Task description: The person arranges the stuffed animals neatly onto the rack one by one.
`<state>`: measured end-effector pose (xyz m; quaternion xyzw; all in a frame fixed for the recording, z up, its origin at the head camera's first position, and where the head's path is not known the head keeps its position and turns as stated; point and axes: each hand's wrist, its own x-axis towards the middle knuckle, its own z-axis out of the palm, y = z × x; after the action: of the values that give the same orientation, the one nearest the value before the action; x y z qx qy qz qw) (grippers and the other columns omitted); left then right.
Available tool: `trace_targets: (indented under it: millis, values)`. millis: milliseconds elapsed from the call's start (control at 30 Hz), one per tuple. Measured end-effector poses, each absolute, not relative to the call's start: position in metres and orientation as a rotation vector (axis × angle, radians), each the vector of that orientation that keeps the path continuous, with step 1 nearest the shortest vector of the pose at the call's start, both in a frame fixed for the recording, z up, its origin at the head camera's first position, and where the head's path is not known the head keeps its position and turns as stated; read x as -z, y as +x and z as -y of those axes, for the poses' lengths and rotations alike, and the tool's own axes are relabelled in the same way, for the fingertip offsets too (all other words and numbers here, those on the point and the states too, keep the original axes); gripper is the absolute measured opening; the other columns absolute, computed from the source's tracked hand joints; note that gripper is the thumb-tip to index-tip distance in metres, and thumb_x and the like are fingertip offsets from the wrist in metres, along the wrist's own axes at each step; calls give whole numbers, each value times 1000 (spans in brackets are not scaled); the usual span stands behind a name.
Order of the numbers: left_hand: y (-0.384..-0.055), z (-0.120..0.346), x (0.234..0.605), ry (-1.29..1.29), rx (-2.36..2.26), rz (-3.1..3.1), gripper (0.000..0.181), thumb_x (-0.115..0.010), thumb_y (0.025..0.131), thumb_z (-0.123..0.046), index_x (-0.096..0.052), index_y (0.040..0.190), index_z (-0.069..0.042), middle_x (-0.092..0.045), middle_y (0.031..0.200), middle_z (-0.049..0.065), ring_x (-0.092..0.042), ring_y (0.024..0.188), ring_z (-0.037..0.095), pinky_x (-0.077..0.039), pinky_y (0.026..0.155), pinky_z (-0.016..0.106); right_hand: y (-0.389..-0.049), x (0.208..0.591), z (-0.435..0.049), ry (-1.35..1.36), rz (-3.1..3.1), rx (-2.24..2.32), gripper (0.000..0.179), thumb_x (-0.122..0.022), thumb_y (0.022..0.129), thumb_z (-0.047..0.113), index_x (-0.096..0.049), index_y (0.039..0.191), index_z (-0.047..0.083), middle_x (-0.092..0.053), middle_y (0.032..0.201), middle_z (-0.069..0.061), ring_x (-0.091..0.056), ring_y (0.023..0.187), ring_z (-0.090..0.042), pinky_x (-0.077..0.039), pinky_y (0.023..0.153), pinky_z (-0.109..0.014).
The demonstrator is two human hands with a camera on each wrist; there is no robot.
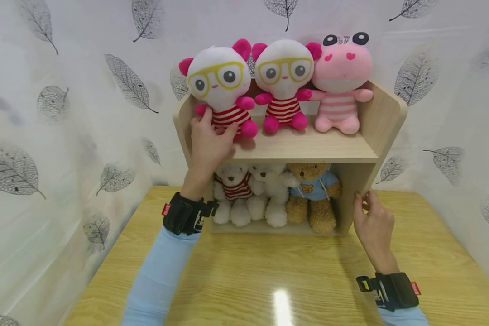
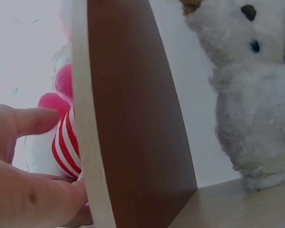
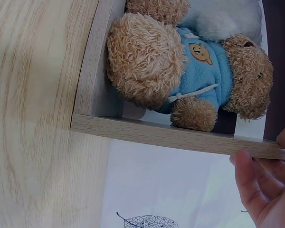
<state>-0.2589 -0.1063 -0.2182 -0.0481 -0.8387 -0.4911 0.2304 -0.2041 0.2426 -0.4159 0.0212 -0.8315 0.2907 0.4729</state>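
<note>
A small wooden shelf with two levels stands on the table. On its upper level, at the left end, sits a white-headed plush toy with pink ears, yellow glasses and a red-striped body. My left hand grips this toy around its lower body; in the left wrist view its striped body is partly hidden behind the side panel. My right hand pinches the front edge of the shelf's right side panel, beside a brown teddy bear in a blue hoodie.
A matching plush toy and a pink plush animal with bulging eyes sit to the right on the upper level. Below are white bears, one in stripes. A leaf-patterned curtain hangs behind the wooden table.
</note>
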Motion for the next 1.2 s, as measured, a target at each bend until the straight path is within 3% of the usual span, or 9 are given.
trace_targets:
  millis: [133,300,467,567,767,967,1200]
  values:
    - [-267,102,214,-75,1295,2401,81,-68,94,-32,-28,162,-17,-30,156,24,-36,143,30,-29,123,40,-204,416,-243,54,2029,-711,18,-62,96,3,-64,105,-13,-72,94,-34,-71,67,-51,-49,57,-65]
    - [-275,100,211,-52,1278,2432,83,-65,95,-33,-22,164,-15,-30,158,24,-36,145,29,-27,125,37,-205,416,-244,60,2026,-702,18,-62,96,3,-64,105,-13,-72,93,-34,-70,67,-51,-49,55,-65]
    - [-279,101,211,-68,1264,2426,84,-63,96,-29,-18,164,-11,-36,163,16,-39,147,26,-28,125,37,-204,415,-243,54,2022,-693,15,-62,96,4,-63,99,-11,-72,94,-33,-70,67,-51,-48,54,-65]
    - [-278,102,213,-86,1286,2408,80,-64,96,-27,-22,163,-12,-38,163,13,-45,145,24,-34,122,35,-204,415,-243,53,2017,-696,14,-62,96,4,-62,97,-10,-72,94,-33,-71,67,-51,-49,55,-65]
    - [-272,110,215,-134,1259,2326,76,-65,96,-23,-29,162,-12,-40,156,20,-47,141,27,-43,116,31,-205,417,-241,56,2036,-707,16,-61,97,4,-63,103,-12,-72,94,-34,-71,68,-51,-51,56,-65]
    - [-256,109,217,-163,1203,2323,73,-67,95,-26,-34,159,-13,-38,150,22,-48,134,31,-45,112,40,-205,419,-239,66,2039,-718,17,-61,97,3,-62,102,-12,-71,95,-35,-70,67,-52,-51,56,-65]
    - [-242,100,221,-237,1106,2205,54,-69,95,-25,-47,143,-11,-34,140,21,-45,124,29,-49,99,38,-204,418,-239,46,2020,-689,17,-60,97,4,-62,100,-12,-71,94,-35,-70,66,-52,-49,54,-66]
